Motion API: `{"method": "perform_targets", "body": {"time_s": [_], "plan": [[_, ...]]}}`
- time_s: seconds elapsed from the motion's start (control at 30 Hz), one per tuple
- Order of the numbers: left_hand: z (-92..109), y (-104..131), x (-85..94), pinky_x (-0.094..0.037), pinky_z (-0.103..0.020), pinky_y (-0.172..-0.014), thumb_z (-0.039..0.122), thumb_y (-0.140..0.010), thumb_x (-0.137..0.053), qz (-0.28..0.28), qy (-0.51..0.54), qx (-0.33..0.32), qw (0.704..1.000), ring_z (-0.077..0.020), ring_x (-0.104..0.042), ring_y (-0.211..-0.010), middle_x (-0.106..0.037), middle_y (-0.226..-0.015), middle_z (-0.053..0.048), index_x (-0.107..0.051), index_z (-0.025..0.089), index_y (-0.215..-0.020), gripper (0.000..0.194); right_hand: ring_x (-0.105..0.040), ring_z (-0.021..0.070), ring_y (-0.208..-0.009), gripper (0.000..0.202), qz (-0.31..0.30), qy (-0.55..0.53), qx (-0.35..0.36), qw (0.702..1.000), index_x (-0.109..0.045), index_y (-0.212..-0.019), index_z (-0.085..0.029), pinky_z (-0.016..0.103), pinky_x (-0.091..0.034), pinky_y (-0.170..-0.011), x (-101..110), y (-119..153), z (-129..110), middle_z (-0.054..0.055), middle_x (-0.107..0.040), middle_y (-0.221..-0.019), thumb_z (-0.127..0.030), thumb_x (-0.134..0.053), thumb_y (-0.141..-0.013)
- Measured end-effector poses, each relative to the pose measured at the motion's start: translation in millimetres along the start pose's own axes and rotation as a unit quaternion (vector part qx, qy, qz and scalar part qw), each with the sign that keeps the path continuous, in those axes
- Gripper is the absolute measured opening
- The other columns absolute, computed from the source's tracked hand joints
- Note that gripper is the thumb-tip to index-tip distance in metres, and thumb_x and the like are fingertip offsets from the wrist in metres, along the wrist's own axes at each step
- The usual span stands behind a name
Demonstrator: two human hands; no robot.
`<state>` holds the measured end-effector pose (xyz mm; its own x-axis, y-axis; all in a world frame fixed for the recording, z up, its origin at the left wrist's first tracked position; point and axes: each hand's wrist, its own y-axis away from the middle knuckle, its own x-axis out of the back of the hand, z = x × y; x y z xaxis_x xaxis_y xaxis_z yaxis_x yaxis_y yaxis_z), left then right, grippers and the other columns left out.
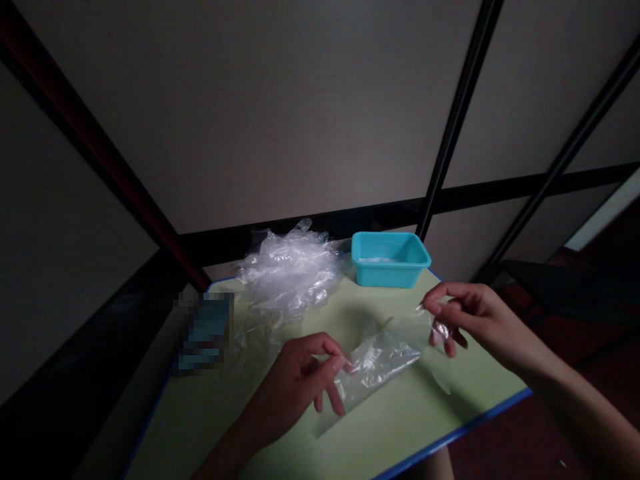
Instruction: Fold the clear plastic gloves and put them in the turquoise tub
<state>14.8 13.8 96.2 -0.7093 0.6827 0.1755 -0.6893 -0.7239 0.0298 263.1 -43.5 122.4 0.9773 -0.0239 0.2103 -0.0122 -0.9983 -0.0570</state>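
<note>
A clear, crinkled plastic glove point(383, 360) is stretched between my two hands above the table. My left hand point(310, 377) pinches its left end between thumb and forefinger, with the other fingers curled behind the film. At the other end, my right hand point(460, 313) grips the plastic with thumb and forefinger, its lower fingers bent. A loose heap of clear plastic gloves point(293, 270) lies at the back of the table, beyond my left hand. Right of the heap stands a turquoise basin point(387, 272) with something whitish at its bottom.
The pale green table point(395, 427) has a blue edge. A pixelated dark teal object point(204, 337) lies at its left side. Panelled doors point(310, 113) rise right behind the table. A dark chair-like shape point(560, 287) is at the far right over a reddish floor.
</note>
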Motion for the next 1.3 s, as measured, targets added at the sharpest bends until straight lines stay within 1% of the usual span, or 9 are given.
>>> {"method": "perform_targets", "body": {"time_s": [0.13,0.3,0.43,0.63,0.77,0.9,1.03,1.17,1.3], "plan": [[13,-1,1.9,-0.034,-0.014,-0.030,0.034,-0.077,-0.051,-0.045,0.083,0.010,0.995,-0.0107,-0.060,-0.037,-0.065,-0.072,-0.002,-0.053,0.016,-0.071,0.020,-0.053,0.0085,-0.035,0.022,-0.024,-0.033,0.012,0.999,-0.055,-0.072,-0.017,0.016,-0.030,-0.032,9,-3,-18,0.000,-0.062,-0.050,-0.037,-0.057,-0.079],[14,-19,8.7,-0.034,-0.014,-0.031,0.034,-0.075,-0.053,-0.008,0.084,0.003,0.996,-0.0099,-0.058,-0.036,-0.066,-0.072,-0.002,-0.051,0.015,-0.068,0.020,-0.053,0.0072,-0.037,0.022,-0.027,-0.009,0.018,0.999,-0.055,-0.072,-0.015,0.016,-0.031,-0.034,15,-26,-20,0.000,-0.064,-0.053,-0.036,-0.059,-0.077],[-8,-42,16.5,-0.038,-0.016,-0.036,0.034,-0.071,-0.054,0.043,0.030,0.032,0.998,-0.0120,-0.061,-0.043,-0.067,-0.074,-0.004,-0.051,0.015,-0.067,0.020,-0.053,0.0069,-0.040,0.025,-0.044,0.038,0.018,0.998,-0.057,-0.072,-0.014,0.016,-0.031,-0.035,18,-55,5,0.001,-0.064,-0.057,-0.039,-0.058,-0.076],[-63,-71,22.5,-0.038,-0.017,-0.038,0.035,-0.063,-0.056,0.080,-0.019,0.071,0.994,-0.0151,-0.062,-0.050,-0.065,-0.068,-0.003,-0.050,0.016,-0.063,0.020,-0.050,0.0055,-0.039,0.032,-0.060,0.087,0.017,0.994,-0.061,-0.072,-0.012,0.017,-0.035,-0.036,13,-84,53,0.004,-0.065,-0.068,-0.044,-0.058,-0.072],[-89,-81,24.3,-0.039,-0.018,-0.039,0.029,-0.063,-0.053,0.094,-0.055,0.063,0.992,-0.0164,-0.060,-0.053,-0.061,-0.059,-0.002,-0.051,0.016,-0.059,0.014,-0.049,0.0063,-0.038,0.037,-0.058,0.096,0.009,0.994,-0.061,-0.068,-0.011,0.021,-0.041,-0.038,6,-94,79,0.004,-0.064,-0.068,-0.048,-0.058,-0.070],[-102,-87,27.9,-0.040,-0.020,-0.046,0.022,-0.064,-0.052,0.118,-0.103,0.023,0.987,-0.0159,-0.057,-0.057,-0.058,-0.056,0.000,-0.055,0.016,-0.057,0.009,-0.050,0.0075,-0.039,0.039,-0.048,0.111,0.016,0.993,-0.062,-0.067,-0.011,0.023,-0.044,-0.039,-1,-100,99,0.005,-0.063,-0.069,-0.050,-0.057,-0.070],[-107,-87,32.1,-0.043,-0.023,-0.061,0.013,-0.062,-0.053,0.137,-0.147,-0.017,0.979,-0.0169,-0.057,-0.069,-0.061,-0.066,-0.002,-0.059,0.016,-0.059,0.007,-0.051,0.0088,-0.040,0.036,-0.031,0.135,0.041,0.989,-0.064,-0.072,-0.011,0.023,-0.043,-0.041,-3,-100,107,0.006,-0.064,-0.069,-0.046,-0.056,-0.073],[-110,-85,34.9,-0.042,-0.022,-0.056,0.008,-0.060,-0.051,0.143,-0.179,-0.031,0.973,-0.0170,-0.057,-0.068,-0.062,-0.069,-0.003,-0.059,0.016,-0.059,0.011,-0.053,0.0116,-0.047,0.031,-0.027,0.163,0.078,0.983,-0.065,-0.076,-0.012,0.023,-0.042,-0.043,-5,-96,102,0.007,-0.065,-0.071,-0.040,-0.053,-0.078],[-113,-83,36.1,-0.041,-0.021,-0.054,0.006,-0.061,-0.050,0.140,-0.206,-0.048,0.967,-0.0165,-0.057,-0.066,-0.061,-0.069,-0.002,-0.059,0.016,-0.057,0.014,-0.057,0.0163,-0.066,0.026,-0.039,0.187,0.122,0.974,-0.066,-0.076,-0.014,0.025,-0.044,-0.052,-9,-87,89,0.009,-0.064,-0.083,-0.035,-0.053,-0.080]]}}
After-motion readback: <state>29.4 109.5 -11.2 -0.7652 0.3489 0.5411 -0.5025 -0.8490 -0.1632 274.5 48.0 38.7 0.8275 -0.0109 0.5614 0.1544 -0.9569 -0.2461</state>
